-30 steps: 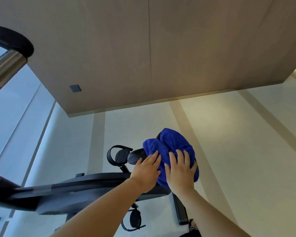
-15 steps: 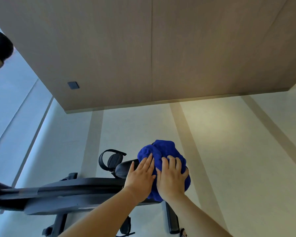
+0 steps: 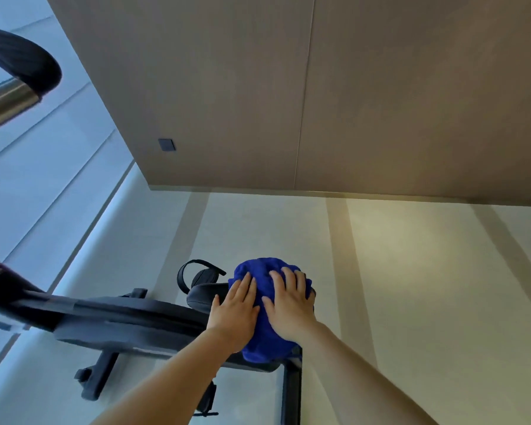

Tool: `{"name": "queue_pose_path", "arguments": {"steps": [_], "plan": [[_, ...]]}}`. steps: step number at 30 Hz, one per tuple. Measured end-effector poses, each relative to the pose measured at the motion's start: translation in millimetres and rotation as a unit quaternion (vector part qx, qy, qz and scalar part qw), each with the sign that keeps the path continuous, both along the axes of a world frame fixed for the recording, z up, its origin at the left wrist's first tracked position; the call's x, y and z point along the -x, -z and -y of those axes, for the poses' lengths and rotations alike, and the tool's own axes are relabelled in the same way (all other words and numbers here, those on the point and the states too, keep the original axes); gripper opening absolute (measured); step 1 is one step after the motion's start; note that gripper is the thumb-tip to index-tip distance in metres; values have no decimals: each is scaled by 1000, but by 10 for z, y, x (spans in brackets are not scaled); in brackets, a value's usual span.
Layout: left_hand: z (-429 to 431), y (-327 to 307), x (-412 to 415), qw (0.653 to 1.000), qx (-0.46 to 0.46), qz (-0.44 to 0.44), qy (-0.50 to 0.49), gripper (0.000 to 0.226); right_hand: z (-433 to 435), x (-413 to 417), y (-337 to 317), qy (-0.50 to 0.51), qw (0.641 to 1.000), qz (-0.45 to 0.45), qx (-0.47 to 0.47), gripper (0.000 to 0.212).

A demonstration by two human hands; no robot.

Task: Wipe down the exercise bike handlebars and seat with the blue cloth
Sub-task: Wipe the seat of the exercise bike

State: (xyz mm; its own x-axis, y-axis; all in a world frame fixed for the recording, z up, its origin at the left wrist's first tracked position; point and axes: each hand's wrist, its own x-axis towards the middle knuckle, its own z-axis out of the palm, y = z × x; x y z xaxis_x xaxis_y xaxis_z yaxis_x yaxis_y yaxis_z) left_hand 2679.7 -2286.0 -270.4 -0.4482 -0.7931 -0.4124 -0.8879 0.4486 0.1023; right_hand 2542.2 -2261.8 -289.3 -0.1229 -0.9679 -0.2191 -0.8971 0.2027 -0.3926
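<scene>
L hand (image 3: 236, 305) + R hand (image 3: 288, 305): both flat, palms down on blue cloth (image 3: 265, 345). Fingers straight, slightly spread, pointing away from person. Neither hand curls round or pinches fabric; they lie pressed on top only. Hands side by side, nearly touching. L hand sits at cloth's left edge, R hand over its middle-right.

Cloth: bunched into a rounded mound, draped over seat (image 3: 201, 294). Long axis runs near-to-far from person, approx. along the fingers. Far end bulges out past fingertips; near end hangs below the wrists, between the forearms.

Seat: black, mostly covered. Bare part sticks out leftward from under cloth, just beside L hand's outer edge. Cannot tell whether L hand touches bare seat.

Bike frame (image 3: 120, 320): dark, runs from seat area leftward across view, long axis approx. horizontal. Stabiliser foot (image 3: 97, 378) below it on floor (image 3: 411, 286). Pedal (image 3: 201, 273) w/ strap loop shows just beyond seat.

Handlebar (image 3: 28, 62): black curved grip, upper-left corner, well apart from both hands; chrome tube (image 3: 3, 102) joins beneath it.

Background: tan wall panel (image 3: 380, 102), pale floor w/ darker stripes.
</scene>
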Motion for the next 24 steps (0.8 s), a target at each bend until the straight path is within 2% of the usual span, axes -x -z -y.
{"name": "queue_pose_path", "arguments": {"steps": [6,10,12,15,17,21,24], "plan": [[-66,-217,166,998,47,24,-37,56,-35,213,-87,-72,995,60,-41,66],[71,-505,372,996,54,25,-71,24,-45,450,-267,-36,975,219,-7,59],[87,-498,404,994,37,-10,-98,22,-96,519,-298,-24,973,224,39,59],[67,-358,360,989,18,-84,-122,45,-156,498,-265,13,980,172,102,53],[56,-250,291,988,-12,-113,-104,62,-164,425,-244,42,981,154,110,45],[157,-138,175,995,-59,-72,-44,94,-44,354,-259,53,986,117,107,37],[260,-106,183,996,-56,-42,-47,92,111,313,-288,48,989,87,108,38]]}}
